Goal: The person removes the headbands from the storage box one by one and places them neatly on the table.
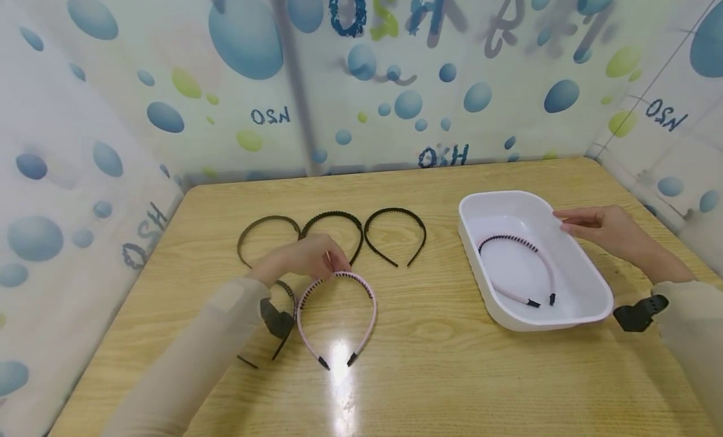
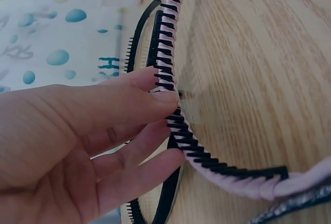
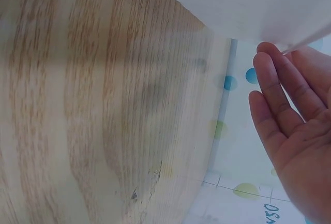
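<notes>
My left hand (image 1: 316, 255) pinches a pink headband (image 1: 373, 305) at the top of its arch, its two black-tipped ends toward me. Close up in the left wrist view, the thumb presses on the pink band (image 2: 248, 185) beside its row of black teeth, with fingertips behind. My right hand (image 1: 601, 230) holds the far right part of the rim of a white plastic tub (image 1: 587, 274); in the right wrist view its fingers (image 3: 266, 69) lie against the outer wall and the thumb is hidden. Another pink headband (image 1: 546, 267) with black teeth lies inside the tub.
Behind my left hand a brown headband (image 1: 271, 218), a thicker black headband (image 1: 339, 213) and a thin black headband (image 1: 395, 210) lie in a row. A dark headband (image 1: 285, 343) lies partly under my left forearm. Patterned walls (image 1: 395, 110) border the wooden table (image 1: 418, 374).
</notes>
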Action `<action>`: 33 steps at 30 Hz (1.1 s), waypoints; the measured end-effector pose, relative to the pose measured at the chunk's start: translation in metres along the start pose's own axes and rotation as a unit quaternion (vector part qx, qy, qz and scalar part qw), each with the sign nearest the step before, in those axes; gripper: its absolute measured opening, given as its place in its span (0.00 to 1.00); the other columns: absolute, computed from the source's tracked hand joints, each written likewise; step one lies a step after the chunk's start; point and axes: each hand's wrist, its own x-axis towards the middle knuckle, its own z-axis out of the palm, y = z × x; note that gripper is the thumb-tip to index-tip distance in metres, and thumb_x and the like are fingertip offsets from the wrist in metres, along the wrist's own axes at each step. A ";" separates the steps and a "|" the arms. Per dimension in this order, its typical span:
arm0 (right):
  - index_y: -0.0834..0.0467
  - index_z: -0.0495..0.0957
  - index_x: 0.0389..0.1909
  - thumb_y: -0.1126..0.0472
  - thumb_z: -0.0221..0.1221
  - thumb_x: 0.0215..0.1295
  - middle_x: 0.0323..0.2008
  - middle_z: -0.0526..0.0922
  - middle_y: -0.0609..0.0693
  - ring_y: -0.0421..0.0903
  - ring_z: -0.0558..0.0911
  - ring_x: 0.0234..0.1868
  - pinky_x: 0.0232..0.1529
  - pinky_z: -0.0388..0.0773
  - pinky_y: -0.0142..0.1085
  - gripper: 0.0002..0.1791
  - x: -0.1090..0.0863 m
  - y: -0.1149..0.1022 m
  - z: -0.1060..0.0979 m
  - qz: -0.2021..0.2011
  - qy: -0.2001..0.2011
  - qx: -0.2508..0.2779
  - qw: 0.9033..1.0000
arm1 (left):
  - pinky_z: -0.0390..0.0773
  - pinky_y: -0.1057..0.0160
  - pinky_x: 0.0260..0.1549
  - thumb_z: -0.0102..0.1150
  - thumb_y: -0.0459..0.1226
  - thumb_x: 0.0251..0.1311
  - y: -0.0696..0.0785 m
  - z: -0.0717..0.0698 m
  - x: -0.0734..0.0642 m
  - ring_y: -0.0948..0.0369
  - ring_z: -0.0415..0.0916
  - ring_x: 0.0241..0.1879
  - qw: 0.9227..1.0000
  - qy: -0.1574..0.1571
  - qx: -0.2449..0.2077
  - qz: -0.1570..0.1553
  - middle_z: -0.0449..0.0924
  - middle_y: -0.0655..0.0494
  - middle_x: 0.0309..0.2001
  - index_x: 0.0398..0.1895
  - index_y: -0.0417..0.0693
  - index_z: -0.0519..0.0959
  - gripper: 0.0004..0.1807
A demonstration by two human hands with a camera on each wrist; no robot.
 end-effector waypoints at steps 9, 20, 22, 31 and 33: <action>0.68 0.69 0.57 0.56 0.54 0.65 0.51 0.72 0.71 0.16 0.66 0.33 0.31 0.72 0.18 0.25 0.000 0.000 0.001 -0.015 -0.003 0.004 1.000 | 0.76 0.65 0.21 0.60 0.21 0.47 0.001 0.005 0.000 0.62 0.76 0.28 1.000 0.015 0.011 -0.006 0.79 0.51 0.30 0.38 0.39 0.82 0.14; 0.68 0.69 0.58 0.53 0.55 0.65 0.51 0.73 0.70 0.17 0.68 0.33 0.32 0.71 0.19 0.27 -0.001 -0.001 0.000 -0.006 -0.004 0.006 1.000 | 0.77 0.66 0.21 0.61 0.21 0.47 -0.003 0.008 0.002 0.63 0.77 0.28 1.000 0.019 0.024 0.002 0.79 0.53 0.30 0.35 0.41 0.83 0.13; 0.67 0.69 0.58 0.52 0.55 0.65 0.52 0.73 0.70 0.18 0.68 0.33 0.33 0.74 0.21 0.28 -0.001 -0.001 0.000 -0.002 -0.005 0.004 1.000 | 0.77 0.66 0.21 0.60 0.21 0.47 -0.002 0.008 0.002 0.63 0.77 0.28 0.999 0.019 0.028 0.003 0.79 0.53 0.30 0.36 0.41 0.83 0.13; 0.67 0.68 0.58 0.52 0.54 0.65 0.53 0.71 0.70 0.17 0.67 0.33 0.32 0.71 0.19 0.27 -0.001 -0.003 0.000 0.001 -0.009 0.003 1.000 | 0.76 0.67 0.21 0.60 0.21 0.48 0.001 0.009 0.001 0.63 0.76 0.28 0.999 0.019 0.038 0.001 0.79 0.53 0.29 0.35 0.41 0.83 0.13; 0.68 0.68 0.58 0.54 0.54 0.66 0.52 0.71 0.71 0.17 0.67 0.33 0.32 0.71 0.18 0.26 0.000 -0.002 0.000 -0.004 -0.011 0.006 1.000 | 0.76 0.67 0.21 0.60 0.21 0.48 0.001 0.009 0.000 0.62 0.76 0.28 0.999 0.020 0.041 0.002 0.79 0.53 0.29 0.35 0.41 0.83 0.12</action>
